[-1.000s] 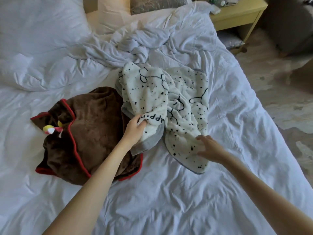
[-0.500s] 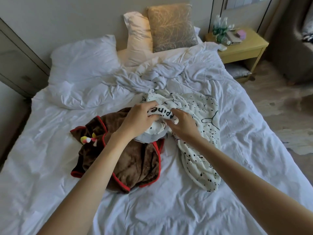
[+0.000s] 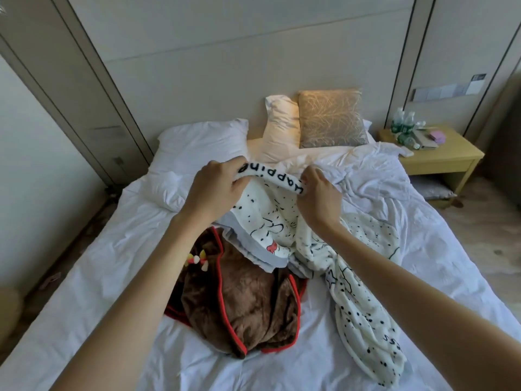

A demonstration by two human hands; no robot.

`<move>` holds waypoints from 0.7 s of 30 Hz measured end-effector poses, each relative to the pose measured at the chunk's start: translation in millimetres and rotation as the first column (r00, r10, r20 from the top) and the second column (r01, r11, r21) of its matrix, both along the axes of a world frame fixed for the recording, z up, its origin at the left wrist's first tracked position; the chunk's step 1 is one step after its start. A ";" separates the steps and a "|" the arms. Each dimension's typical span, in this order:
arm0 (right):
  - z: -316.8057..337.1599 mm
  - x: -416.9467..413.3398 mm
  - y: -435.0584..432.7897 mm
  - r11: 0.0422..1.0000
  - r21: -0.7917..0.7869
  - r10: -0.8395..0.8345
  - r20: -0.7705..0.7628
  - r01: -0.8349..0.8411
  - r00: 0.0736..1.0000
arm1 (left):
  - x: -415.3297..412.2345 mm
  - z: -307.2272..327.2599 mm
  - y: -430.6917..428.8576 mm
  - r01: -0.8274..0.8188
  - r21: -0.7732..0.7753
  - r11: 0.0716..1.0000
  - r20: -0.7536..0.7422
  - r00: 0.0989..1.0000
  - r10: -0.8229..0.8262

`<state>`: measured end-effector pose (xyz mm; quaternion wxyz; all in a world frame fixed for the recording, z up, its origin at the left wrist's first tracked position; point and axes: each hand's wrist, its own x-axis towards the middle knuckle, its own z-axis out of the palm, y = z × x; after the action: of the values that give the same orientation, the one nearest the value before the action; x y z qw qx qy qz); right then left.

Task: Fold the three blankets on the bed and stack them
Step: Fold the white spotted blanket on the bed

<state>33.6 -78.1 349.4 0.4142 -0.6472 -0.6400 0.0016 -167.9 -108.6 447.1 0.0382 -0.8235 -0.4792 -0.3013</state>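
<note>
White blanket (image 3: 355,292) lifted over bed (image 3: 112,292): we pinch its lettered edge with left hand (image 3: 217,190) and right hand (image 3: 318,197). Rest trails on sheet beside brown blanket (image 3: 248,300).

Both bare arms reach forward from the lower corners, forearms converging toward the middle. The left hand (image 3: 216,185) is raised, back toward the camera, fingers curled closed around a rolled edge of the white spotted blanket (image 3: 355,314). The right hand (image 3: 318,196) is level with it, near it, pinching the same edge between thumb and fingers.
</note>
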 end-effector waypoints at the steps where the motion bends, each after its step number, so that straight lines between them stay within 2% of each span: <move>1: -0.8 4.2 2.6 0.999 -0.032 -0.037 -0.031 0.036 0.999 | -10.8 5.8 -0.6 -0.032 0.014 0.999 0.015 0.999 0.031; 4: -9.7 24.1 6.8 0.979 -0.119 -0.163 0.009 0.163 0.987 | -41.4 19.9 -4.2 -0.109 0.058 0.992 0.073 0.992 0.105; 8: -26.0 47.4 5.3 0.947 -0.206 -0.232 0.087 0.245 0.969 | -66.7 30.3 -9.5 -0.186 0.108 0.977 0.216 0.963 0.160; 10: -34.6 55.7 4.2 0.925 -0.282 -0.268 -0.012 0.254 0.963 | -74.8 25.3 -9.0 -0.210 0.074 0.975 0.295 0.939 0.179; 12: -37.7 59.1 4.3 0.911 -0.375 -0.275 -0.241 0.172 0.931 | -80.1 13.9 -5.4 -0.233 -0.015 0.972 0.343 0.912 0.224; 14: -31.8 57.9 3.2 0.920 -0.389 -0.214 -0.424 0.036 0.880 | -82.2 2.3 0.2 -0.251 -0.168 0.953 0.324 0.899 0.294; 15: -25.3 55.6 1.8 0.931 -0.364 -0.169 -0.460 -0.012 0.872 | -81.8 -2.4 1.7 -0.257 -0.250 0.934 0.290 0.900 0.325; 18: 11.6 42.8 -4.7 0.960 -0.262 -0.017 -0.422 -0.104 0.907 | -70.8 -9.7 2.2 -0.207 -0.377 0.903 0.213 0.930 0.301; 21: 63.9 28.0 -14.1 0.953 -0.165 0.189 -0.330 -0.254 0.925 | -41.5 -4.7 -5.1 0.008 -0.426 0.905 0.302 0.944 0.133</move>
<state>61.5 -92.2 413.3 0.4381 -0.6010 -0.6326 0.2163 -209.4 -113.7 442.4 -0.2098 -0.7354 -0.5590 -0.3205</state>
